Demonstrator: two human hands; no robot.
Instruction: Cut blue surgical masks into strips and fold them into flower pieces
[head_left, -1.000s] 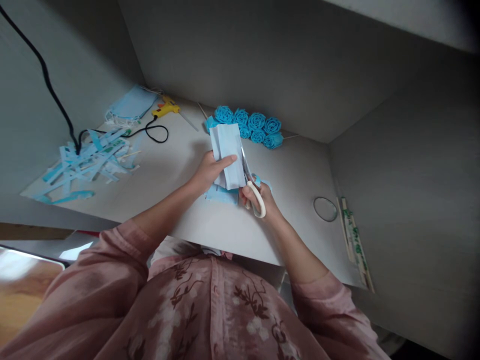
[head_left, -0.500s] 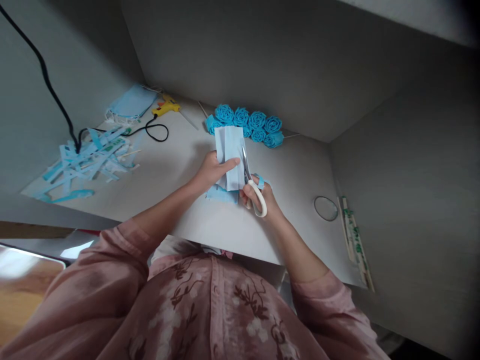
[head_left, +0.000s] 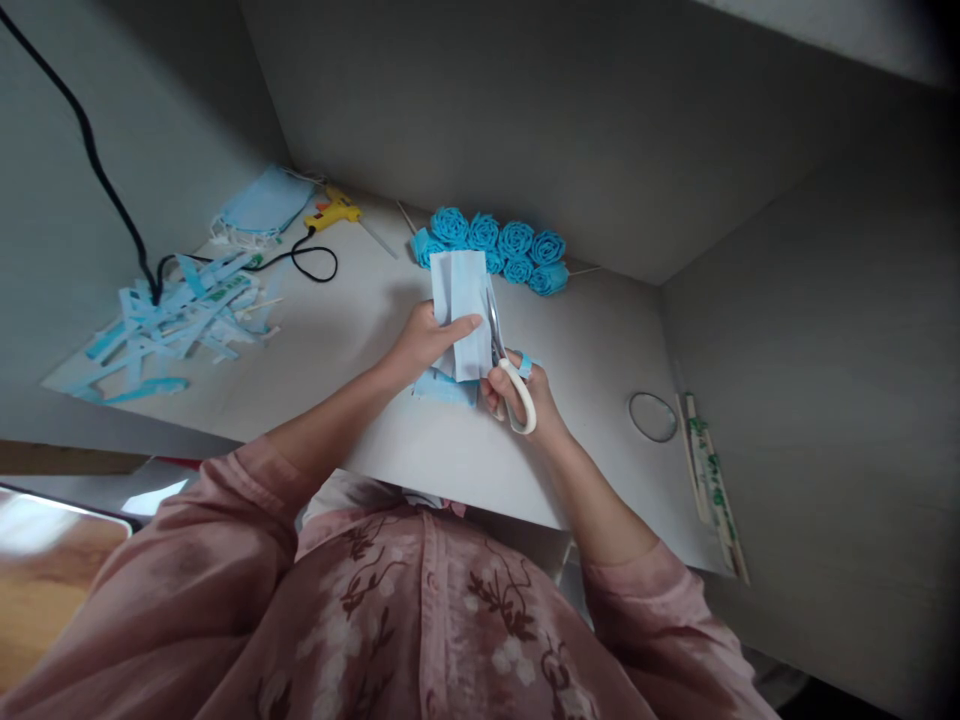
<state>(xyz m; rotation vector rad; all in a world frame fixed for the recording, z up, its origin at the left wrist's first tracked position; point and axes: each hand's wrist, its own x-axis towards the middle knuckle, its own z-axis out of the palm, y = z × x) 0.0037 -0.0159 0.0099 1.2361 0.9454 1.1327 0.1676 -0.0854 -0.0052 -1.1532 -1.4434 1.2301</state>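
Observation:
Between thumb and fingers, my left hand [head_left: 431, 338] grips a pale blue pleated face mask piece [head_left: 466, 285], held upright above the table. My right hand [head_left: 529, 395] is closed on white-handled scissors [head_left: 521, 405], their blades pointing away from me along the piece's right edge. A strip of blue material is wrapped round a finger of my right hand. Below the held piece, another blue mask piece [head_left: 446, 388] lies on the table, partly covered. Several blue fabric roses [head_left: 516, 240] sit just beyond, some hidden behind the held piece.
At left lies a heap of blue and white offcut strips [head_left: 180, 315]. Behind it are stacked face masks [head_left: 266, 200] and a yellow glue gun [head_left: 334, 210] with a black cord [head_left: 90, 150]. A ring [head_left: 652, 416] and green-marked sticks [head_left: 712, 475] lie at right.
My right hand and the scissors have shifted very slightly to the right. The left hand keeps its hold on the mask piece in nearly the same place.

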